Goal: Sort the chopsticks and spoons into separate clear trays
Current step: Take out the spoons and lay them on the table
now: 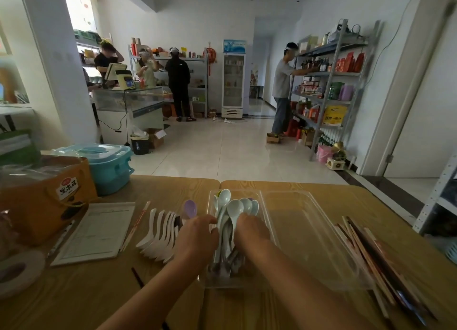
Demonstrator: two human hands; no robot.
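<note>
The spoons (233, 209) lie bundled in the clear tray (210, 204) at lower centre, handles toward the person. The left hand (197, 239) and right hand (249, 233) flank them, fingers (210, 220) curled down; gripping or not, I cannot tell. Unsorted white spoons (160, 235) lie just left on the bench (99, 292), nearest the left hand.

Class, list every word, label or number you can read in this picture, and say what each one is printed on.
"黑木耳": on the white label of the orange box.
Yellow bag on the shelf: dark characters, too blurred to read.
Fridge sign: blurred, unreadable.
Paper form on the table: print too small to read.
</note>
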